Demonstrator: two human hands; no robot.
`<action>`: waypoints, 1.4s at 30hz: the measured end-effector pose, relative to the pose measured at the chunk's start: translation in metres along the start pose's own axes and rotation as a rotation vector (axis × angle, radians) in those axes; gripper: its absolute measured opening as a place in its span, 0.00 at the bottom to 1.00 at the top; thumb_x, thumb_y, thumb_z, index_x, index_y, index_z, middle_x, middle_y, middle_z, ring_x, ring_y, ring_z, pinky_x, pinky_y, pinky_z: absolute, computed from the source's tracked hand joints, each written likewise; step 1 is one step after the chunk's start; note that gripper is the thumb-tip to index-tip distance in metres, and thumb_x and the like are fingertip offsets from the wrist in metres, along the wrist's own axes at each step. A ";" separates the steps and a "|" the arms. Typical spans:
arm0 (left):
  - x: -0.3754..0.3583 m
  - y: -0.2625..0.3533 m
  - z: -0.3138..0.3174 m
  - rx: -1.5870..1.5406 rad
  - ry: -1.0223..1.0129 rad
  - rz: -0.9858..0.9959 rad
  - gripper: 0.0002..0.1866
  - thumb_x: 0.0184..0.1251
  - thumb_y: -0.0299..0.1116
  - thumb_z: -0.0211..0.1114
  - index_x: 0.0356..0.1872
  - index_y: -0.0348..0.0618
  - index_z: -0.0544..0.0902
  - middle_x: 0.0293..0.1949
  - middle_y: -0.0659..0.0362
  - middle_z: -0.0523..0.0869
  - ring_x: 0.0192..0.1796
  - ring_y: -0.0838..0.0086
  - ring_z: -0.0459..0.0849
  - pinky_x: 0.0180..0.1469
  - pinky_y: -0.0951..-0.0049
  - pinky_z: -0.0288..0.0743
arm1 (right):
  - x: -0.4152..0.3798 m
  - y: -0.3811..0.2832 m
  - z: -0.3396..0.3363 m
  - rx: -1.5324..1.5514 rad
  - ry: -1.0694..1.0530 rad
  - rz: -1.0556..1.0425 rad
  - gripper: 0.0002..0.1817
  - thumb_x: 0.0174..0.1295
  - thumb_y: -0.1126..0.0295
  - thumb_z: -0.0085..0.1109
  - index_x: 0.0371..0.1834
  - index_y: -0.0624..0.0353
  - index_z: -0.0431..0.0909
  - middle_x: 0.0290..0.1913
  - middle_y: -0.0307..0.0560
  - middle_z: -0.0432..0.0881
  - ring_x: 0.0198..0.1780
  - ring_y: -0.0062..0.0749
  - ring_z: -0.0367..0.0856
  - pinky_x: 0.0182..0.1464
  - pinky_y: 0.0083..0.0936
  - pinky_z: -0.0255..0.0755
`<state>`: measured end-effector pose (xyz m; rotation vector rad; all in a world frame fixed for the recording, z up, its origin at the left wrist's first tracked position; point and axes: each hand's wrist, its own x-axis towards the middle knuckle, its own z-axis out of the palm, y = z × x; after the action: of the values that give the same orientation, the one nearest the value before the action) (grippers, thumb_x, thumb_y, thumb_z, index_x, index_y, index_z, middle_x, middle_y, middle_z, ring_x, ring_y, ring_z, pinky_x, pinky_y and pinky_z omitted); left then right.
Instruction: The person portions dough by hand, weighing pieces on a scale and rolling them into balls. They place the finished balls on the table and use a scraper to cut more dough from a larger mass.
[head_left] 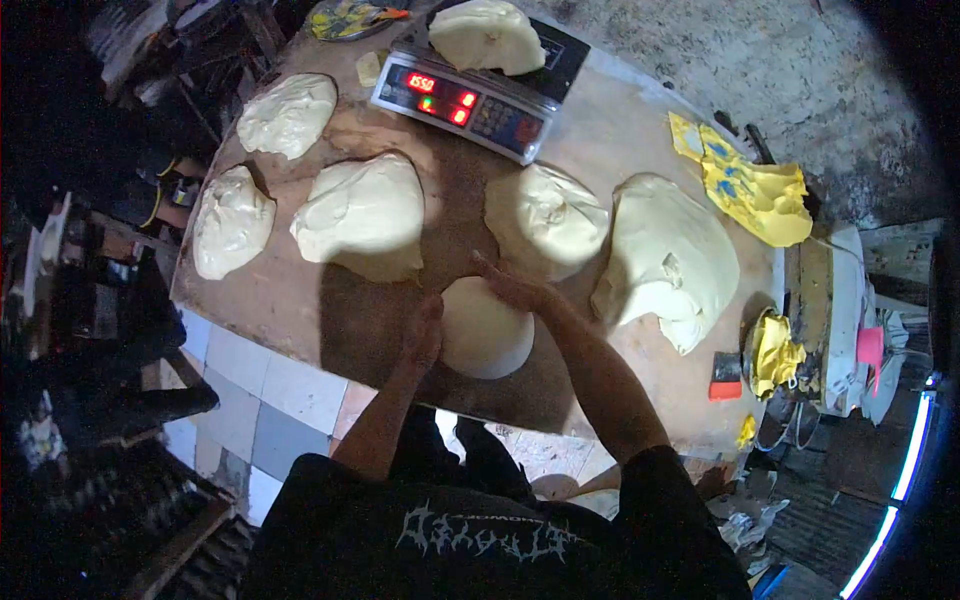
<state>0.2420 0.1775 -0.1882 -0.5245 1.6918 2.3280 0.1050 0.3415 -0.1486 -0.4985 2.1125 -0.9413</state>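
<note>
A smooth, round dough ball (pixel 487 335) sits on the wooden table near its front edge, cupped between both hands. My left hand (pixel 427 330) presses against its left side with the fingers together. Over its upper right side curves my right hand (pixel 512 287), fingers also held together. Just beyond the right hand rests a lumpy dough piece (pixel 548 220). To its right spreads a bigger dough mass (pixel 670 260). On the left lie a wide dough piece (pixel 362 215) and two smaller ones, a near dough piece (pixel 234 222) and a far dough piece (pixel 288 115).
A digital scale (pixel 462 107) with lit red digits stands at the back, carrying a dough slab (pixel 487 38). A yellow-smeared wrapper (pixel 745 185) lies at the right. Nearby are a red-and-black scraper (pixel 726 377) and a bowl of yellow fat (pixel 775 352).
</note>
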 end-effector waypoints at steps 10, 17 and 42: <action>-0.074 0.006 0.123 0.692 -0.223 -0.118 0.27 0.62 0.53 0.53 0.50 0.39 0.77 0.46 0.43 0.78 0.50 0.53 0.76 0.54 0.58 0.68 | -0.193 0.054 -0.007 0.040 0.130 0.038 0.29 0.66 0.47 0.39 0.52 0.62 0.73 0.46 0.57 0.77 0.47 0.42 0.76 0.52 0.32 0.67; -0.034 0.032 0.118 0.604 -0.427 -0.002 0.27 0.60 0.54 0.55 0.50 0.43 0.77 0.50 0.43 0.76 0.53 0.50 0.74 0.55 0.55 0.66 | -0.215 0.087 0.067 1.264 0.690 -0.040 0.44 0.60 0.32 0.18 0.66 0.56 0.57 0.64 0.51 0.62 0.62 0.43 0.63 0.66 0.39 0.52; -0.047 -0.083 0.088 1.215 -0.124 0.805 0.32 0.65 0.57 0.46 0.56 0.38 0.71 0.45 0.40 0.78 0.51 0.48 0.74 0.56 0.56 0.64 | -0.183 0.032 -0.012 0.229 0.000 0.133 0.29 0.63 0.48 0.44 0.56 0.61 0.71 0.47 0.50 0.78 0.48 0.37 0.75 0.52 0.32 0.67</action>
<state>0.3026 0.2888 -0.2174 0.6064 3.0661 1.0588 0.2107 0.4778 -0.0792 -0.2379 1.9793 -1.0883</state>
